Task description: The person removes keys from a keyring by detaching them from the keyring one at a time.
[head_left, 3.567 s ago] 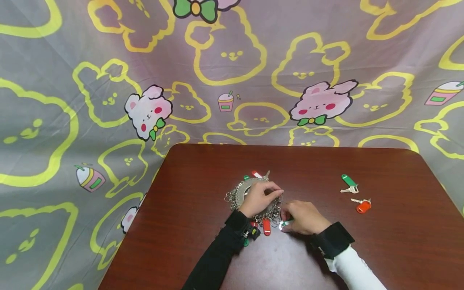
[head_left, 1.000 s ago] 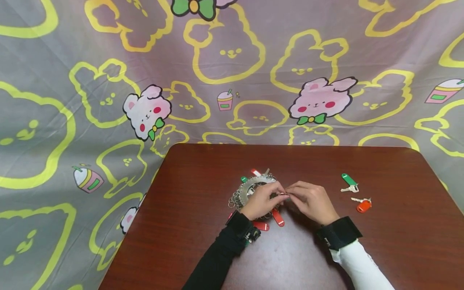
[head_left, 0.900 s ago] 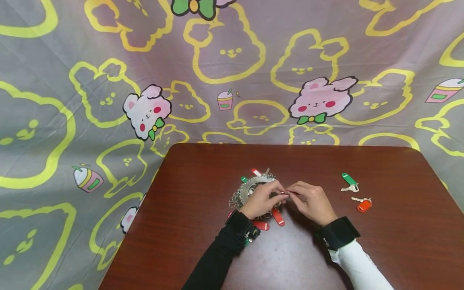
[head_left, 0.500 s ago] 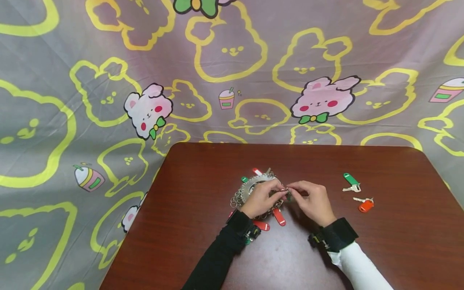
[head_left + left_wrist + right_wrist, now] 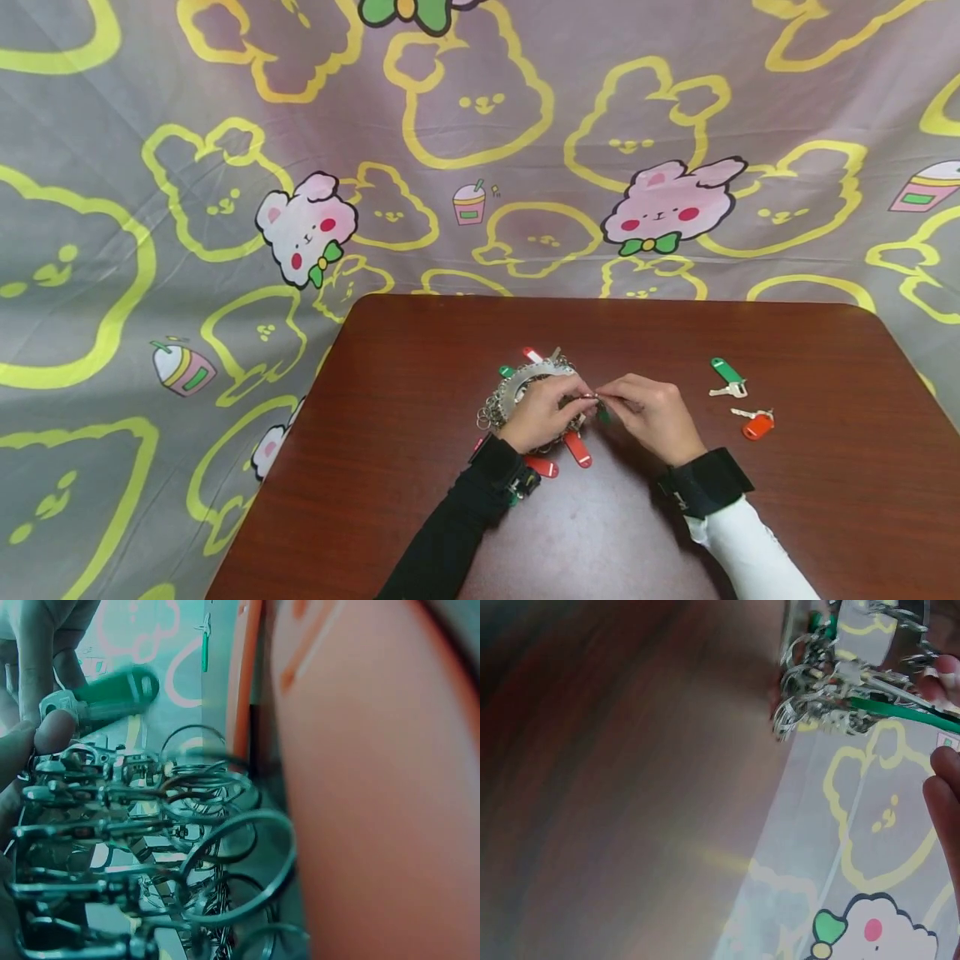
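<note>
A round metal key holder (image 5: pixel 512 390), edged with many clasps and split rings (image 5: pixel 240 862), is under and beside my left hand (image 5: pixel 546 414). That hand pinches the holder's right edge between thumb and fingers. My right hand (image 5: pixel 654 417) meets it there, fingertips pinching a small metal part of a tagged key. The green key tag (image 5: pixel 116 690) and its silver key (image 5: pixel 58 705) hang at the meeting fingertips. In the right wrist view the green tag (image 5: pixel 904 712) appears edge-on beside the clasps. Fingers cover the exact joint being held.
Red tags (image 5: pixel 577 450) hang from the holder's near side; a red-and-white tag (image 5: pixel 532 355) and a green one (image 5: pixel 506 372) lie at its far side. On the right of the brown table (image 5: pixel 825 500) lie a green-tagged key (image 5: pixel 725 372) and an orange-tagged key (image 5: pixel 757 426).
Since the oldest frame, my right hand has risen from the near edge to my left fingertips with the green-tagged key. The holder has turned slightly, shifting the red tags. Lately the green tag swings into view.
</note>
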The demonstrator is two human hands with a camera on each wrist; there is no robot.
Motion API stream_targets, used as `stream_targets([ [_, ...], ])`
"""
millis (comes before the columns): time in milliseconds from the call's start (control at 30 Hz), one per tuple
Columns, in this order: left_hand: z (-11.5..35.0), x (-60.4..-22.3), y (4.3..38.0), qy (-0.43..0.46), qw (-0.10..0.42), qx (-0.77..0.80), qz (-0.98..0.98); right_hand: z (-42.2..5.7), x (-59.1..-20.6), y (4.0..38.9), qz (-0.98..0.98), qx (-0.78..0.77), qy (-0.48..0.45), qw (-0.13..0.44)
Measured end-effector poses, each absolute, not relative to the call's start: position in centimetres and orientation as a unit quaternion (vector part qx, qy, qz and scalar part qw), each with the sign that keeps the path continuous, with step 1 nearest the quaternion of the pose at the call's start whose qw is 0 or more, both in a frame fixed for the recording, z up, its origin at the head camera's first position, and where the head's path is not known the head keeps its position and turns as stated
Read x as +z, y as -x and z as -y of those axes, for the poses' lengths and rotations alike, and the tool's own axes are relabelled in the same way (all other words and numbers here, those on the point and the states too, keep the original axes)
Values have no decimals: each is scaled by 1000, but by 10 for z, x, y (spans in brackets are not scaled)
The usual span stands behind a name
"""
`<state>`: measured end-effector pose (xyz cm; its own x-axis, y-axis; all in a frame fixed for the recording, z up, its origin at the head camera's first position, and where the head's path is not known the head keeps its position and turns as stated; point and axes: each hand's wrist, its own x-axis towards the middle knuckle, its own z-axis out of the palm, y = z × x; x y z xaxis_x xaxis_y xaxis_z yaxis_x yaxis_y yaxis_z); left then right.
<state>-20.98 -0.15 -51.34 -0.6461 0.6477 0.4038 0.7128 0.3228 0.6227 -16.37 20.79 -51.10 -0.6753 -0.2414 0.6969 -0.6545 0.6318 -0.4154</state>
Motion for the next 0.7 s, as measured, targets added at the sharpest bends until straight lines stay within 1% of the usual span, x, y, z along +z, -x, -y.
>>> stream_targets([
  [133, 0, -513, 210, 423, 47, -403, 810, -208, -510, 164, 850, 325, -268, 315],
  [300, 0, -512, 211, 425, 45, -410, 806, -206, -510, 164, 847, 347, -252, 313],
  [700, 0, -514, 212, 425, 16, -433, 794, -205, -513, 164, 863, 373, -206, 271],
])
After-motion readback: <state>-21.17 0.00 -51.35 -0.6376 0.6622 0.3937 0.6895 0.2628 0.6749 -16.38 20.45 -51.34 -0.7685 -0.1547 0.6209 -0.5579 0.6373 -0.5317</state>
